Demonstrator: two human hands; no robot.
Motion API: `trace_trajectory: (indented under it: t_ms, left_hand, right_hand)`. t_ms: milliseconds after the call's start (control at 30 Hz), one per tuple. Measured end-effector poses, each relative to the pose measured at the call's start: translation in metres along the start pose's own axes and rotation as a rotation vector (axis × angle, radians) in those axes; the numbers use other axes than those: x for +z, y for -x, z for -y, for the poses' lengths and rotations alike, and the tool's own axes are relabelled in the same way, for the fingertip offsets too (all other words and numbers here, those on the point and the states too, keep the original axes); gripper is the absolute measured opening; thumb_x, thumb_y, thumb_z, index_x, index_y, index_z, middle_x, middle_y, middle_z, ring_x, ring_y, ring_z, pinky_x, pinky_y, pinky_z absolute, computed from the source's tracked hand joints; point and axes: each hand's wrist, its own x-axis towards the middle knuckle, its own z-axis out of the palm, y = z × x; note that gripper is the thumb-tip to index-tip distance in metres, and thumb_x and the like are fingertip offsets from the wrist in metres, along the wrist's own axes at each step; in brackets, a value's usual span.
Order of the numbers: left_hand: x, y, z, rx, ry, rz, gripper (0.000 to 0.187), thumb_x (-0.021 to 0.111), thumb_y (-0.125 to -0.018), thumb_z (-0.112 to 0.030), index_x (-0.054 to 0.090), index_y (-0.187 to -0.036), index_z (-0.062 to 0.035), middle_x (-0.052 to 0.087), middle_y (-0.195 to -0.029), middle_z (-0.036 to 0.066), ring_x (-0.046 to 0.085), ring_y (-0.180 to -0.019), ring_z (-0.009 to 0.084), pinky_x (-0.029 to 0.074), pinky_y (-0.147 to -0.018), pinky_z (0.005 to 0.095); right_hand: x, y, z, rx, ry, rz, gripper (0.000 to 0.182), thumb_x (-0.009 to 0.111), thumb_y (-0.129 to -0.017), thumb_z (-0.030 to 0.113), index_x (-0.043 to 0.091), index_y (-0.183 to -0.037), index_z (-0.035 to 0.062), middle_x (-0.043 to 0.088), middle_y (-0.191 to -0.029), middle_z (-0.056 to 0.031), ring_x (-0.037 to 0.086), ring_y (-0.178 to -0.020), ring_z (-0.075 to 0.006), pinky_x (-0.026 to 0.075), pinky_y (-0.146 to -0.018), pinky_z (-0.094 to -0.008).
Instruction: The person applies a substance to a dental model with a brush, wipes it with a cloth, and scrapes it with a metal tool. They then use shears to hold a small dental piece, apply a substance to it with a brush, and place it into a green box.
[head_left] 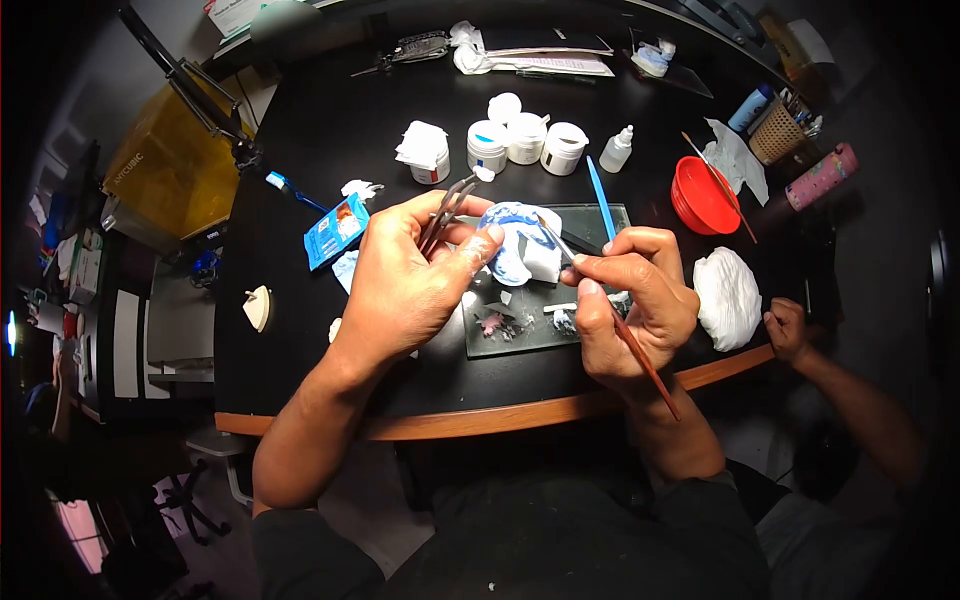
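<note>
My left hand (405, 265) is closed around dark metal tweezers (446, 212), with a small white wad (484, 174) at their upper end. Its thumb and fingers also grip a blue-and-white, horseshoe-shaped dental model (512, 266); white residue marks the thumb. In a pen grip, my right hand (640, 300) holds a thin brush (645, 362) with a reddish-brown handle. The brush tip reaches the model's right side; whether it touches is hard to tell. Beside the model is a white block (543, 258). A glass slab (500, 345) with pink and blue smears lies below both hands.
White jars (487, 146) and a dropper bottle (617, 149) stand behind the hands. On the right are a red bowl (690, 205), a crumpled white cloth (727, 298) and another person's hand (788, 328). A blue packet (337, 232) and toothbrush (295, 190) lie left.
</note>
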Motion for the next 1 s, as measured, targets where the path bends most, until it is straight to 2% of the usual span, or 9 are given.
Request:
trace_trajectory:
  t_ms: [367, 733, 833, 1000]
  left_hand:
    - [0.001, 0.001, -0.003, -0.014, -0.021, -0.019, 0.02, 0.075, -0.092, -0.006, 0.072, -0.11, 0.0026, 0.063, -0.077, -0.004, 0.04, -0.061, -0.003, 0.031, -0.052, 0.0169]
    - [0.001, 0.0, -0.004, -0.029, -0.028, -0.007, 0.021, 0.075, -0.092, -0.007, 0.072, -0.11, 0.0026, 0.064, -0.078, -0.004, 0.04, -0.06, -0.0031, 0.031, -0.053, 0.0171]
    - [0.001, 0.001, -0.002, -0.02, -0.028, -0.01, 0.021, 0.076, -0.092, -0.007, 0.072, -0.11, 0.0026, 0.063, -0.077, -0.004, 0.04, -0.06, -0.003, 0.031, -0.053, 0.0171]
    - [0.0, 0.0, -0.002, -0.013, -0.046, -0.01, 0.021, 0.076, -0.091, -0.008, 0.072, -0.109, 0.0026, 0.064, -0.077, -0.004, 0.042, -0.06, -0.0029, 0.032, -0.053, 0.0171]
  right_hand:
    - [0.003, 0.007, -0.006, 0.07, -0.099, -0.031, 0.018, 0.061, -0.078, -0.006, 0.073, -0.092, -0.0064, 0.059, -0.096, -0.0166, 0.066, -0.085, -0.017, 0.058, -0.071, -0.0246]
    - [0.002, -0.002, 0.005, 0.064, -0.059, -0.015, 0.018, 0.061, -0.076, -0.006, 0.073, -0.09, -0.0062, 0.062, -0.089, -0.0153, 0.059, -0.096, -0.0183, 0.06, -0.068, -0.0243]
    - [0.004, -0.002, 0.006, 0.085, -0.071, -0.016, 0.018, 0.062, -0.076, -0.005, 0.073, -0.089, -0.006, 0.064, -0.086, -0.0138, 0.057, -0.097, -0.0183, 0.058, -0.07, -0.0243]
    - [0.001, -0.007, 0.007, 0.021, -0.019, 0.013, 0.018, 0.063, -0.076, -0.002, 0.074, -0.09, -0.0036, 0.071, -0.076, -0.0095, 0.054, -0.096, -0.0189, 0.049, -0.08, -0.0273]
